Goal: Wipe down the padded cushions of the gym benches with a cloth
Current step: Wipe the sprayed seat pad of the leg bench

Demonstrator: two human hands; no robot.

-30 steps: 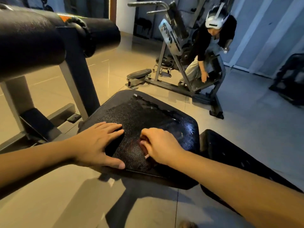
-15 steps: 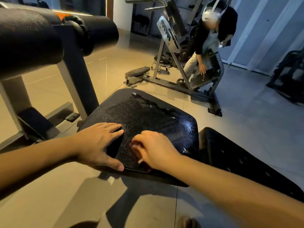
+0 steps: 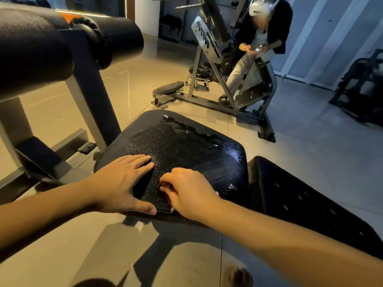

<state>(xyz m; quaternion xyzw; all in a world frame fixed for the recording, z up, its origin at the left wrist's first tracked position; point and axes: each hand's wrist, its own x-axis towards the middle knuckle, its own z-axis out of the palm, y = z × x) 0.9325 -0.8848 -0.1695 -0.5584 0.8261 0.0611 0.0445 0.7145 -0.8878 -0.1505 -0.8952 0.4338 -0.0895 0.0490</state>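
Observation:
The black padded seat cushion (image 3: 186,146) lies in front of me, glossy and wet along its far and right parts, matt near my hands. My left hand (image 3: 122,183) rests flat on the cushion's near left corner, fingers straight and thumb along the front edge. Just to its right, my right hand (image 3: 188,193) presses on the cushion near the front edge with curled fingers. Only a small pale bit of the cloth (image 3: 172,209) peeks out under that hand; the rest is hidden. The black back pad (image 3: 300,199) adjoins at the right.
A thick black foam roller (image 3: 41,46) on a grey frame hangs close at the upper left. Another person (image 3: 263,38) stands at a grey exercise machine (image 3: 215,59) beyond the cushion. Dark equipment (image 3: 360,90) stands at the far right. Tiled floor surrounds the bench.
My right hand has slid left and toward the cushion's front edge, closer to my left hand, which stayed put. The person behind has raised both hands off the machine.

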